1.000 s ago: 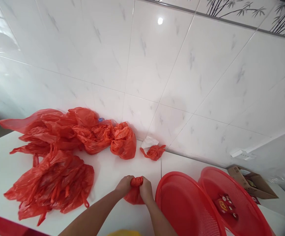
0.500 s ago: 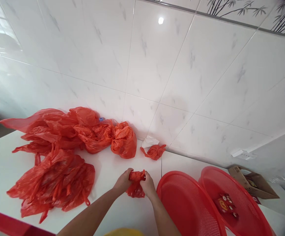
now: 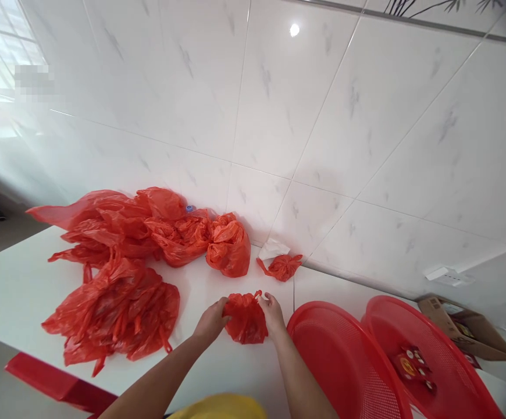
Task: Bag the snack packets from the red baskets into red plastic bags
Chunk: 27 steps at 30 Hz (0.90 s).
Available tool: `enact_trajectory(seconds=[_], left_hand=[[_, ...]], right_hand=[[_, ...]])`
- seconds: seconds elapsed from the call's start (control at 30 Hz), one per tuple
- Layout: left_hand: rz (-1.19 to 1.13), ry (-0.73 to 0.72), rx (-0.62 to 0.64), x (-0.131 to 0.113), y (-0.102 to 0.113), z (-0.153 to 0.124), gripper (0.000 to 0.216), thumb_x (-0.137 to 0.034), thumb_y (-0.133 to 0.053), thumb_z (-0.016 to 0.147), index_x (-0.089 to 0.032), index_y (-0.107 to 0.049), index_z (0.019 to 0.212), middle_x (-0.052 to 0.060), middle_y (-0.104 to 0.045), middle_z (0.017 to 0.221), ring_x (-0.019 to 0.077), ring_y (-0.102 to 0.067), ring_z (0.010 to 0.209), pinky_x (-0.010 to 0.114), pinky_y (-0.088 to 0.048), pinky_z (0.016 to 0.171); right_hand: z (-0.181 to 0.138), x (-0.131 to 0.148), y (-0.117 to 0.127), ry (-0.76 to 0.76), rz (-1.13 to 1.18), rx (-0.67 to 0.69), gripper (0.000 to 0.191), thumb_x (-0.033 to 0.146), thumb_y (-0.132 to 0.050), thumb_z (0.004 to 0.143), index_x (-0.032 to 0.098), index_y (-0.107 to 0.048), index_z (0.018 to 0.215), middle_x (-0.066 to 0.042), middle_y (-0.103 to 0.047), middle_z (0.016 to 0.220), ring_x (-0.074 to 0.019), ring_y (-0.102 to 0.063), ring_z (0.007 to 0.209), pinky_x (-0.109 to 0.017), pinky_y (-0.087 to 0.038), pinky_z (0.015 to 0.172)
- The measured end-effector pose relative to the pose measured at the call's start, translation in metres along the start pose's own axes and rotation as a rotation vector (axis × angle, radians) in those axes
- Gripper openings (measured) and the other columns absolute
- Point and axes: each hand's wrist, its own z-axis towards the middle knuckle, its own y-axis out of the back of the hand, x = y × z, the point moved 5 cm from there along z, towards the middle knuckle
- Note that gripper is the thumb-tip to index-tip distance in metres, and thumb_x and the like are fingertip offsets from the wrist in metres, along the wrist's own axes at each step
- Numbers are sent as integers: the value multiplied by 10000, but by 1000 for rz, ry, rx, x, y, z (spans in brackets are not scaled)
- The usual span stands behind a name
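Grey-veined tiled wall (image 3: 183, 99), white table (image 3: 13, 279)

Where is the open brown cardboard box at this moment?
The box stands at the far right of the head view, beside the rightmost round red plastic basket.

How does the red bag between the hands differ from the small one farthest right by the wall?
The nearer bag looks larger; the farther bag looks smaller. The nearer bag is spread wide, while the farther bag is bunched up. The nearer bag is between the left hand and right hand; the farther bag lies beside a white scrap. Both are red, thin and wrinkled.
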Motion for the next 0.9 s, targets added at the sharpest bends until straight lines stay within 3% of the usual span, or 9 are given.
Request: enact_trajectory(seconds=[0.2, 0.33, 0.4, 0.47, 0.53, 0.63, 0.77, 0.83, 0.9], left_hand=[[30, 9, 18, 4, 3, -4, 310, -204, -477, 784, -240, -569, 1077, 27, -664, 894, 188, -614, 827, 270, -421, 702], [103, 58, 2, 23, 10, -6, 217, -206, -428, 828, -233, -591, 969, 27, -663, 833, 175, -604, 761, 263, -402, 657], [149, 93, 0, 32, 13, -7, 244, -202, -425, 830, -227, -583, 1014, 35, -666, 822, 179, -608, 744, 271, -410, 654], [187, 95, -6, 32, 15, -7, 333, -206, -467, 804, -223, -552, 1126, 55, -675, 897, 199, -620, 834, 293, -433, 718], [215, 45, -18, 22, 13, -8, 517, -238, -552, 751, -220, -478, 1262, 90, -636, 1124, 229, -568, 1063, 328, -421, 869], [251, -67, -9, -3, -3, -8, 802, -301, -677, 648, -240, -367, 1385, 95, -368, 1470, 264, -290, 1360, 367, -261, 1082], [286, -148, 106, -23, -38, -7, 956, -286, -742, 556, -328, -326, 1415, 51, -177, 1570, 300, -111, 1431, 461, -162, 1133], [290, -135, 172, -20, -50, -11, 981, -272, -757, 524, -333, -340, 1409, 73, -167, 1572, 342, -114, 1426, 535, -168, 1116], [279, -97, 224, -11, -53, -17, 825, -286, -725, 572, -301, -443, 1347, 102, -247, 1542, 381, -181, 1400, 585, -209, 1081]], right_hand=[[1, 0, 4, 30, -102, -59, 155, 351, -543, 694, 209, -604, 705, 2, -624, 671, -158, -545, 616, -257, -400, 561], [0, -5, 26, -2, -183, -230, 167, 285, -446, 710, 207, -591, 741, -43, -649, 741, -174, -539, 620, -272, -359, 535], [2, -6, 31, 3, -199, -229, 174, 279, -440, 714, 204, -593, 751, -49, -656, 752, -180, -550, 636, -274, -364, 544], [5, -6, 32, 22, -203, -167, 149, 283, -470, 701, 206, -595, 729, -33, -656, 725, -180, -566, 653, -273, -388, 577], [6, -6, 28, 39, -199, -87, 143, 297, -514, 684, 205, -603, 748, -23, -665, 741, -184, -592, 703, -272, -421, 639], [2, -14, 15, 30, -185, 28, 261, 350, -565, 675, 199, -617, 881, -37, -692, 855, -206, -630, 813, -282, -459, 719], [-18, -33, -13, 0, -160, 228, 341, 397, -591, 672, 187, -634, 937, -63, -709, 931, -239, -657, 880, -308, -493, 761], [-31, -41, -24, 15, -124, 367, 352, 412, -585, 689, 172, -650, 939, -78, -710, 957, -249, -654, 918, -320, -495, 802], [-42, -47, -27, 29, -80, 456, 388, 437, -586, 698, 160, -661, 958, -93, -706, 1002, -256, -642, 973, -329, -488, 848]])
